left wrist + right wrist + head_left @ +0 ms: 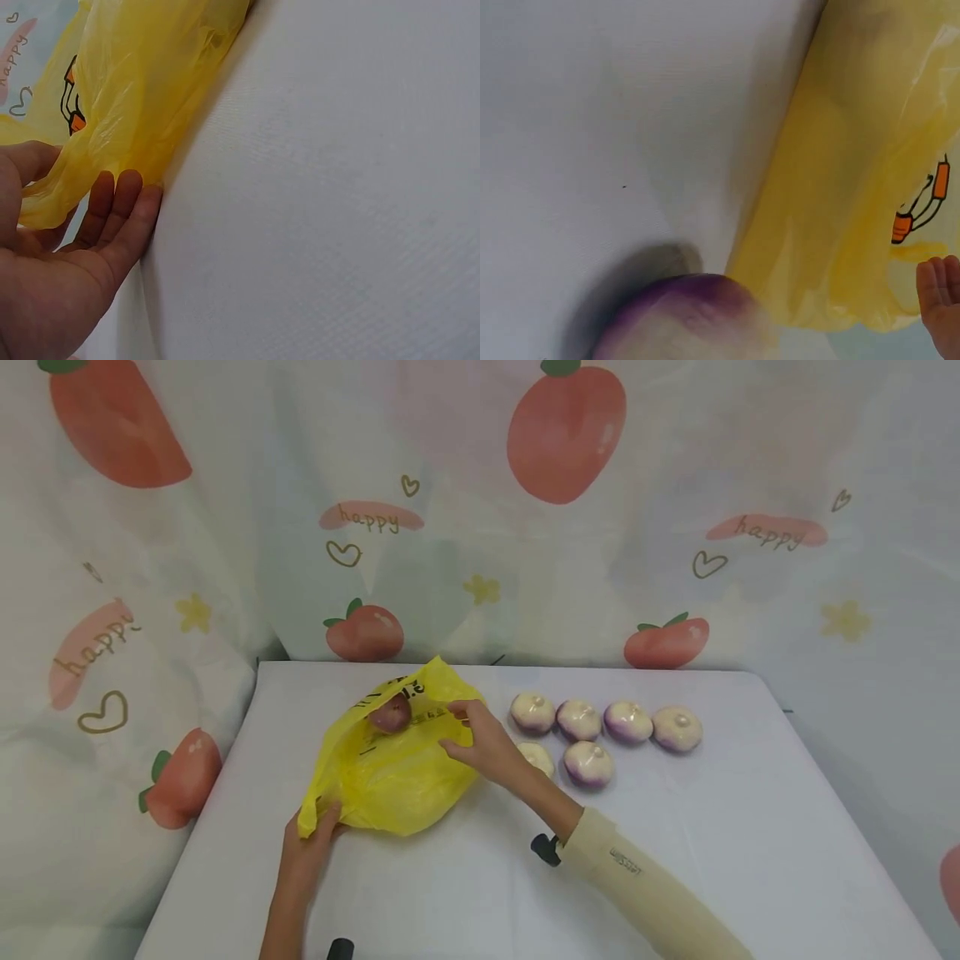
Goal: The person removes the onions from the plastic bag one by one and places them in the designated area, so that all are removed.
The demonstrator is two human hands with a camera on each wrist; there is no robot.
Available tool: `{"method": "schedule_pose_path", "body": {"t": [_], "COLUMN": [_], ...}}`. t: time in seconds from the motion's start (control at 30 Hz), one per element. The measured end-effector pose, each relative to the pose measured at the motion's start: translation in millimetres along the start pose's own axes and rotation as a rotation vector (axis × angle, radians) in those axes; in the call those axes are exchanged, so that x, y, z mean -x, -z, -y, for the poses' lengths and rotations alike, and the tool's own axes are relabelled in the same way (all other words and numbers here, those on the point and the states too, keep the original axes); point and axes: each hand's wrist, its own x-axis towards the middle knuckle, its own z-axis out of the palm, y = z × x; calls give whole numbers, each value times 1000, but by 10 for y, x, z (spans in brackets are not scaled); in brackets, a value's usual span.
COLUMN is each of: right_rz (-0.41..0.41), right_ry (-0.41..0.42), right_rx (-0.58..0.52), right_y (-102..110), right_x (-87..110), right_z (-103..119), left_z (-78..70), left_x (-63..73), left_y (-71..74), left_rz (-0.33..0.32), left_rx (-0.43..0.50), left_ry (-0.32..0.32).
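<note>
A yellow plastic bag (405,785) lies on the table at the left with its mouth spread. My left hand (311,839) pinches the bag's near left edge between thumb and fingers; the left wrist view shows this hand (82,247) with the film bunched at the thumb. Inside the mouth sits a round purple-red vegetable (392,714), its kind unclear. My right hand (487,743) is at the bag's right side, thumb and fingers parted, nothing seen between them. Close to its wrist are several white-and-purple turnips (588,765); one turnip (690,322) shows large in the right wrist view.
The turnips stand in two rows on the white table (712,852), right of the bag; my right forearm partly covers one turnip (536,758). Behind the table hangs a printed curtain (525,552).
</note>
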Motion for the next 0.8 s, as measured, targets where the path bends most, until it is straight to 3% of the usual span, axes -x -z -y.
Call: {"method": "schedule_pose_path", "body": {"t": [0.3, 0.57, 0.67, 0.8], "right_rz": [86, 138, 172, 215], "right_ry": [-15, -154, -169, -100], "right_rx": [85, 168, 267, 517], "right_y": [-233, -433, -538, -666], "right_x": [-299, -530, -629, -758], "right_z": [64, 54, 46, 50], "left_z": [-33, -30, -50, -85], "left_x": [9, -38, -38, -34], "left_y": [-2, 16, 32, 33], "left_rz": [19, 63, 55, 66], "left_rx": [68, 64, 38, 7], "left_ry": [-39, 3, 22, 39]}}
